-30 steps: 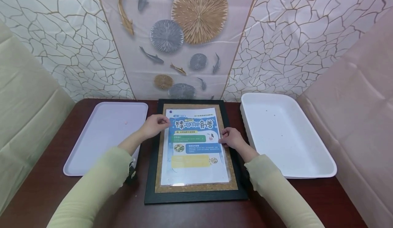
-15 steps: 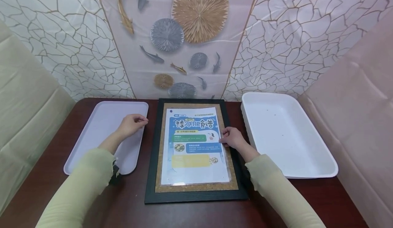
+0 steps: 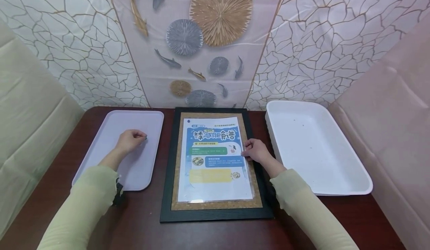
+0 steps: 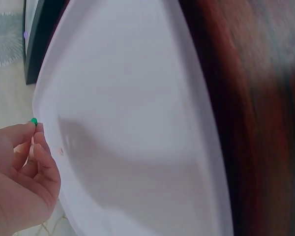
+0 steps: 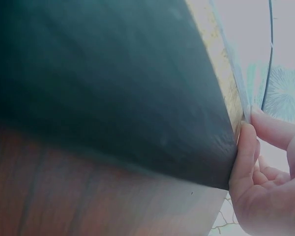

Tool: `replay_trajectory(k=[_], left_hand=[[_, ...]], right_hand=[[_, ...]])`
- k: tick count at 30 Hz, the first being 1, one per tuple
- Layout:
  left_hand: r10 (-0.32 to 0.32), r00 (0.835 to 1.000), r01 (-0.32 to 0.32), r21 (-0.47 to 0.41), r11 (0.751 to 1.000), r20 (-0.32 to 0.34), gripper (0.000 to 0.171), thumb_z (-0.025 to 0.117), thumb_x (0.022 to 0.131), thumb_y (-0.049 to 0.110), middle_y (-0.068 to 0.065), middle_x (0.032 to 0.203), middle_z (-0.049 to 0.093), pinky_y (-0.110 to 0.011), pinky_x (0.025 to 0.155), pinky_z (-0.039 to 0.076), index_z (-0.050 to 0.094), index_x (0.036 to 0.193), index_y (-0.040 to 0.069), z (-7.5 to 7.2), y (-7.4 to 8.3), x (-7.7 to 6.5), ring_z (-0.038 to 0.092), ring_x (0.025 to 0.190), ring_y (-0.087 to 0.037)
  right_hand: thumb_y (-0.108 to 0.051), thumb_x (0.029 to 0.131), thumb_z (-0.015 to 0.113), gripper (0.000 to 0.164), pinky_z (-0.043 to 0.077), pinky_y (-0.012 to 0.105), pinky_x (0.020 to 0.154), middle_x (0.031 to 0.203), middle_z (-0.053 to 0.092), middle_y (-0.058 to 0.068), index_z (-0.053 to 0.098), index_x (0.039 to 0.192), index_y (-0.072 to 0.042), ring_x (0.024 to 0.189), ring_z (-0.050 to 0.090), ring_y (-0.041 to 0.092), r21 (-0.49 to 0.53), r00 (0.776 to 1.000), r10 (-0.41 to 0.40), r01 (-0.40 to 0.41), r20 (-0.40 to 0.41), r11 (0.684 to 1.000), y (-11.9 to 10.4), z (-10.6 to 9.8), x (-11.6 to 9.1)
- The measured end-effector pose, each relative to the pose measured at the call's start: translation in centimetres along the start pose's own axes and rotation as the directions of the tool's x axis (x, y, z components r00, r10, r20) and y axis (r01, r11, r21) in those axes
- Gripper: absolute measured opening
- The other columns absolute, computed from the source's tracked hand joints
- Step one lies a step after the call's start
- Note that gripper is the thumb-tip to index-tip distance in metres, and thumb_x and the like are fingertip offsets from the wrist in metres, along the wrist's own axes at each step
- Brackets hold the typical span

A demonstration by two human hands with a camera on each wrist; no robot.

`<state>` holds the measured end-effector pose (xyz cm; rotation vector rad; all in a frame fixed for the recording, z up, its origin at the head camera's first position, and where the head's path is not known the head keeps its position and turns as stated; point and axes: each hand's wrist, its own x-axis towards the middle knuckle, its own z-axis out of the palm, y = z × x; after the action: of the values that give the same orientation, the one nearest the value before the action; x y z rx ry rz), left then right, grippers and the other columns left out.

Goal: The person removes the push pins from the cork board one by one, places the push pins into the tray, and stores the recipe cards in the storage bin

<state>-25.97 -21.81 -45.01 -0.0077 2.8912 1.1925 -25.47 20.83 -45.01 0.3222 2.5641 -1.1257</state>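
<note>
Cork board point(image 3: 215, 205) in a black frame point(image 3: 215, 215) lies on the dark reddish-brown table point(image 3: 151, 231), directly in front of the person. A printed poster sheet point(image 3: 215, 191), glossy as if laminated, lies on the cork with a border of cork showing around it. This central position probably gives both hands equal reach.

One dark blue-purple pin head point(image 3: 189, 121) marks the sheet's upper left corner; it appears to fix that corner. No comparable head is visible at the other corners.

Right hand point(image 3: 258, 153): thumb and forefinger pinch the right edge of the sheet, above its mid-height. The likely purpose is to keep the sheet square to the frame, since a single fixed corner would allow it to pivot. Whether the pinched edge is lifted off the cork cannot be told.

Left hand point(image 3: 131, 141): thumb and forefinger pinch a small green object point(image 4: 34, 121), probably a pushpin; only its rounded end shows. The hand is over the lavender tray point(image 3: 144, 167), and its shadow falls on the tray surface apart from the fingertips. The tray is set just left of the frame, presumably as a parts station within reach of this hand.

A deeper white tray point(image 3: 322, 156) stands right of the frame and holds a few dark specks point(image 3: 303, 125), too small to identify. Neither hand touches it.
</note>
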Motion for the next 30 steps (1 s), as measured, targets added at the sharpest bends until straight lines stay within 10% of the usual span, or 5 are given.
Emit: replay_trajectory(k=[16, 30], left_hand=[[-0.035, 0.998, 0.04, 0.094, 0.995, -0.047, 0.025, 0.055, 0.089, 0.012, -0.024, 0.088, 0.065, -0.024, 0.063, 0.04, 0.065, 0.098, -0.008, -0.2, -2.2, -0.3, 0.055, 0.073, -0.019], [-0.096, 0.994, 0.098, 0.045, 0.994, -0.047, 0.029, 0.053, 0.09, 0.016, -0.02, 0.088, 0.065, -0.022, 0.06, 0.042, 0.064, 0.1, -0.008, -0.5, -1.5, 0.0, 0.052, 0.067, -0.011]], right_hand=[[-0.007, 0.083, 0.069, 0.03, 0.052, 0.024, 0.061, 0.086, 0.055, 0.011, 0.054, 0.109, -0.001, 0.07, 0.059, 0.018, 0.006, 1.0, -0.002, 0.002, -0.001, 1.0, -0.1, 0.0, -0.3], [-0.009, 0.084, 0.069, 0.033, 0.051, 0.023, 0.061, 0.088, 0.055, 0.011, 0.054, 0.112, -0.001, 0.071, 0.059, 0.017, -0.003, 1.0, -0.014, 0.014, -0.001, 1.0, 0.2, 0.0, 0.1]])
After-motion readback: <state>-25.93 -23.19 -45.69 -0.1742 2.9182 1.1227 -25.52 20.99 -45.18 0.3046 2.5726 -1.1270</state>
